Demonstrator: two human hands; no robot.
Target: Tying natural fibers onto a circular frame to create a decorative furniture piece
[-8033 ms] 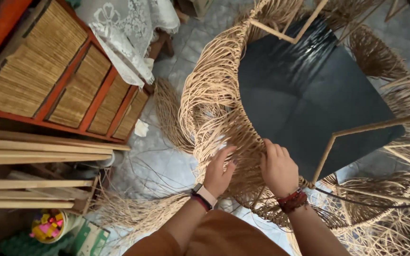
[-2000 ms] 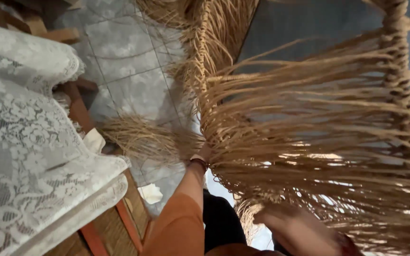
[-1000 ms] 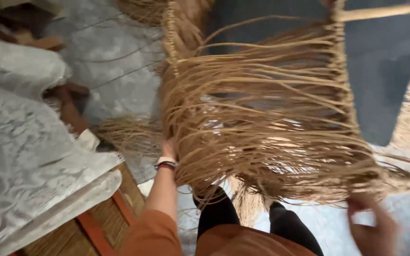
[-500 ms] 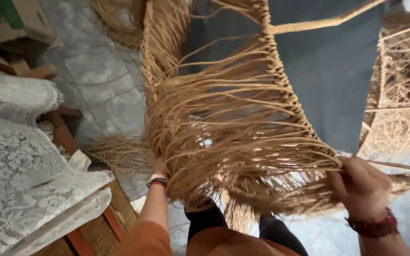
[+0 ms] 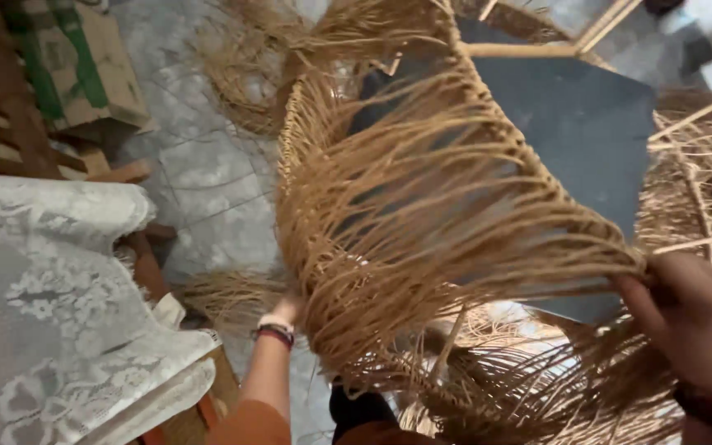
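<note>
A grey tiled floor (image 5: 208, 189) is seen below, strewn with loose straw-coloured fibre, with a white lace cloth (image 5: 51, 313) draped over furniture at the left and a cardboard box (image 5: 76, 58) at the upper left. The right hand (image 5: 694, 317) is closed at the lower right, its fingers pinched on the outer end of the woven fibre band (image 5: 422, 189). From that grip the band is stretched leftward and upward in a long curve, its braided edge running toward the wooden frame (image 5: 529, 49) at the top, with a dark panel (image 5: 587, 124) showing behind it. Long loose strands are hung from the band down toward the person. The left hand (image 5: 286, 311) is placed at the band's lower left, largely hidden among the strands; how far it is closed cannot be told. The band's long axis thus lies between the two hands, with its right end held firmly.
</note>
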